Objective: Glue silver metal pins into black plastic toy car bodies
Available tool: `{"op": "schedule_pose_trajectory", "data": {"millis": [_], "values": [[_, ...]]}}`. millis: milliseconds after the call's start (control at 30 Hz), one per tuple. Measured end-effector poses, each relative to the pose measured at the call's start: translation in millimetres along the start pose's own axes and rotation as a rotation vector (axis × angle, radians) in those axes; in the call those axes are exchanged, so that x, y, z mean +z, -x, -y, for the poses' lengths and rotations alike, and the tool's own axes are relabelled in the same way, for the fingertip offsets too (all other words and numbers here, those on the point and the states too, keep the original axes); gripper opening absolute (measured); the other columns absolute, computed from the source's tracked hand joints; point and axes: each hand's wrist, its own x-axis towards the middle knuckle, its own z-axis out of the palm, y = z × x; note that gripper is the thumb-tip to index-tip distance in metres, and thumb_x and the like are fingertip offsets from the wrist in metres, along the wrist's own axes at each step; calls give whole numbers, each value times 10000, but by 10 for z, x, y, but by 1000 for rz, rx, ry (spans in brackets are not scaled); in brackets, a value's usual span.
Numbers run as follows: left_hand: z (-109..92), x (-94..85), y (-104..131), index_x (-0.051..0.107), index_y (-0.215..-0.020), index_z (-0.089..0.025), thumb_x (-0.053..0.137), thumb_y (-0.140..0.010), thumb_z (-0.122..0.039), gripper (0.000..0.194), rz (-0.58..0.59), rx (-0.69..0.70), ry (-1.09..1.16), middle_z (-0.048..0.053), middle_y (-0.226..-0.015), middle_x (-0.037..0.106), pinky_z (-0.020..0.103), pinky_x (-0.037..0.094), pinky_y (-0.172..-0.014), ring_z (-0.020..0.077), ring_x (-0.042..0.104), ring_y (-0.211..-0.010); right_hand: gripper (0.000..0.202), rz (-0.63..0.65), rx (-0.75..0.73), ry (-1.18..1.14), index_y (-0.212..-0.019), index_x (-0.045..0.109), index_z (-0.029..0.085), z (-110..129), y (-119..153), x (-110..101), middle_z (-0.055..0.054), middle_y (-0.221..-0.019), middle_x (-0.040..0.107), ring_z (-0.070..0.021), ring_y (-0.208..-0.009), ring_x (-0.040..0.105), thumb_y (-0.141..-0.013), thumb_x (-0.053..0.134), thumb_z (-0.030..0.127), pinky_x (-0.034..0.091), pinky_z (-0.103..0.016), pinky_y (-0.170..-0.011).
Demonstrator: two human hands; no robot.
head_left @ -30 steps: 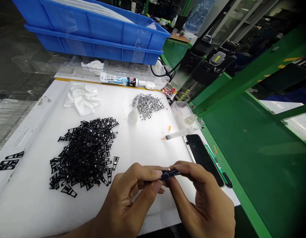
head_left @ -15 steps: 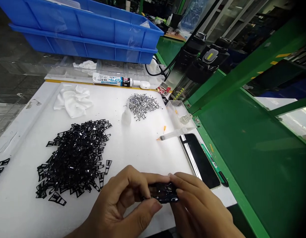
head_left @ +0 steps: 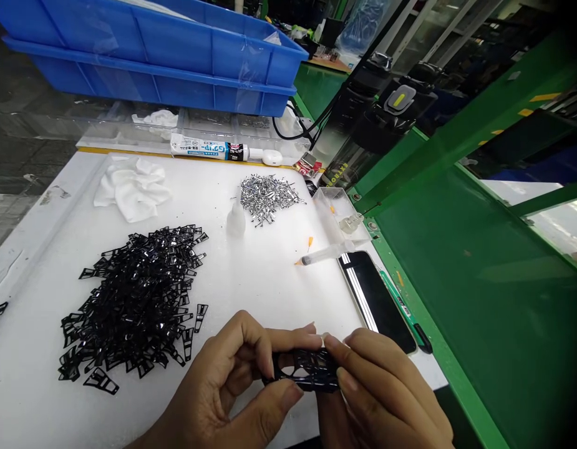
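A glossy black piece with openings [head_left: 307, 369] is held between my two hands over the near edge of the white work surface [head_left: 264, 280]. My left hand [head_left: 241, 380] pinches its left end, thumb below and fingers above. The fingers of my right hand [head_left: 382, 380] close on its right end. To the left lies a large pile of black frame-shaped parts [head_left: 138, 299]. Farther back is a heap of small silvery metal pieces [head_left: 269, 196], with a translucent squeeze bottle [head_left: 236, 219] standing beside it.
A syringe [head_left: 323, 254], a phone [head_left: 379, 299], a green marker [head_left: 405, 312] and a clear tray [head_left: 339, 218] are on the right. White cloth [head_left: 131, 187], a glue tube [head_left: 208, 148] and blue bins [head_left: 152, 56] are at the back. Dark bottles [head_left: 363, 137] stand back right.
The black piece is tipped slightly, showing more of its openings. My right hand's fingers have shifted a little on it. The view has moved slightly.
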Motion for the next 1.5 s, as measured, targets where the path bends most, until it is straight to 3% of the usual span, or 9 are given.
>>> {"op": "schedule_pose_trajectory", "data": {"millis": [167, 333, 433, 600, 733, 933, 1233, 1400, 1500], "values": [[-19, -9, -13, 529, -799, -206, 706, -876, -172, 196, 8, -21, 58, 102, -1283, 707, 406, 468, -1067, 252, 636, -1222, 352, -71, -97, 55, -889, 617, 165, 34, -172, 75, -71, -927, 723, -202, -863, 677, -693, 689, -119, 616, -344, -649], [8, 5, -21, 571, -983, -217, 684, -882, -104, 189, -32, 63, 158, 97, -1319, 686, 362, 495, -1049, 235, 637, -1225, 176, 199, -234, 72, -977, 610, 156, -124, -270, -73, -107, -1016, 733, -212, -953, 702, -843, 683, 68, 645, -343, -780], [24, 5, -23, 573, -1043, -229, 679, -891, -116, 218, -29, 104, 146, 99, -1376, 648, 361, 496, -1052, 240, 626, -1241, 279, 316, -183, 29, -1127, 568, 157, -126, -269, -164, -143, -1195, 676, -233, -1096, 679, -893, 698, 238, 632, -345, -882], [51, -4, -10, 556, -1090, -228, 657, -912, -138, 223, 50, 148, 86, 123, -1438, 592, 395, 450, -1099, 258, 565, -1314, 374, 437, -126, 25, -1295, 519, 195, -128, -211, -244, -116, -1311, 623, -223, -1219, 618, -935, 611, 157, 599, -334, -964], [67, -10, 16, 558, -1093, -233, 654, -920, -174, 207, 105, 126, 10, 112, -1427, 602, 426, 422, -1119, 258, 563, -1314, 277, 412, -238, 94, -1170, 606, 199, -179, -205, -264, -105, -1208, 682, -239, -1129, 668, -907, 605, 112, 634, -368, -892], [41, -22, 40, 584, -1250, -230, 685, -901, -246, 364, 120, 39, -147, 128, -1340, 660, 422, 442, -1090, 258, 629, -1225, 129, 193, -217, 134, -971, 626, 137, 20, -322, -222, -125, -956, 736, -204, -946, 718, -867, 610, 61, 656, -320, -780], [52, -58, -18, 619, -1278, -202, 727, -863, -239, 430, 124, -38, -137, 112, -1297, 686, 355, 493, -1063, 225, 636, -1215, 120, 122, -126, 146, -915, 657, 174, 78, -281, -123, -89, -860, 731, -183, -824, 723, -862, 611, 77, 655, -270, -647], [84, -56, -33, 659, -1231, -218, 738, -859, -234, 380, 97, 7, -56, 77, -1237, 719, 321, 505, -1050, 208, 648, -1194, 113, 275, -118, 97, -976, 625, 159, -47, -200, -179, -109, -1009, 724, -192, -1014, 695, -918, 573, 77, 640, -321, -807], [81, -56, -45, 670, -1213, -215, 762, -838, -237, 387, 82, 10, -29, 65, -1181, 742, 315, 516, -1030, 203, 668, -1157, 105, 357, -116, 75, -983, 623, 165, -116, -202, -204, -115, -1054, 714, -194, -1047, 679, -943, 551, 101, 635, -317, -780]]}}
